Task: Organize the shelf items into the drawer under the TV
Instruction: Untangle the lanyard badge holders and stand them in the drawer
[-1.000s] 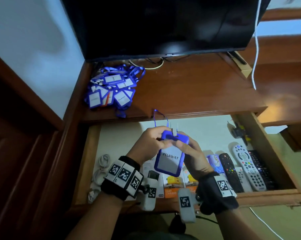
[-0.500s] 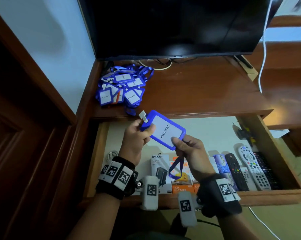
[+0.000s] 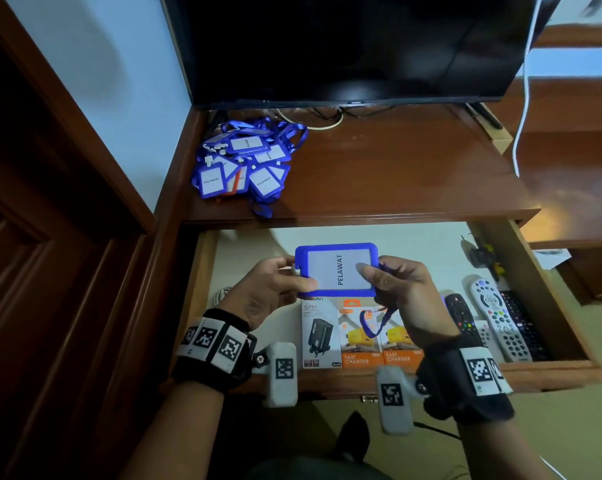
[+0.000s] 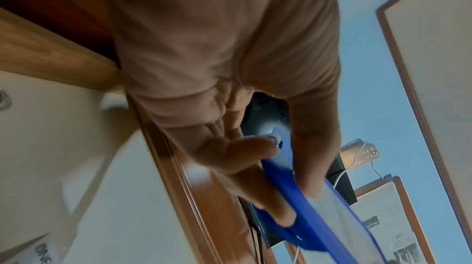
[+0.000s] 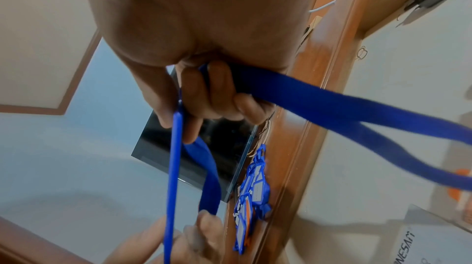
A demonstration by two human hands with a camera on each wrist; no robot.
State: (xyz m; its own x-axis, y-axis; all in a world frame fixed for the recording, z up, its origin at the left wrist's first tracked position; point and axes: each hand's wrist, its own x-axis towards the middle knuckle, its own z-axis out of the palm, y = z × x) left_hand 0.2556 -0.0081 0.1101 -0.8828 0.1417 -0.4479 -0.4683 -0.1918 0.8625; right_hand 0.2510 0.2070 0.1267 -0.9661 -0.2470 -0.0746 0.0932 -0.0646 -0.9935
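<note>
— While the pile of blue badge holders [image 3: 244, 166] sits on the shelf [image 3: 396, 174] under the TV [image 3: 344, 46], how much of the job would you call done?

— Part of it, judging by how things lie. The open drawer [image 3: 202, 271] already holds charger boxes [image 3: 361, 336] along its front and remote controls [image 3: 497, 322] at its right side. One badge holder [image 3: 337, 270] is off the shelf, held flat above the drawer, touching nothing inside.

— And who has hold of it?

— Both hands. The left hand [image 3: 271, 289] pinches its left end, thumb on the face and fingers curled beneath; the left wrist view shows that same pinch on the blue edge [image 4: 293, 197]. The right hand [image 3: 403, 292] pinches the right end with its thumb on the clear window, and its other fingers are curled round the lanyard [image 5: 319, 98], which loops down from the palm over the charger boxes.

— So what is left?

— This badge has yet to be set down; the bare drawer floor behind the boxes looks the likely spot. Then the whole heap on the shelf, lanyards tangled together, remains to be moved. That looks like the bulk of the work. The exact count of badges cannot be told.
</note>
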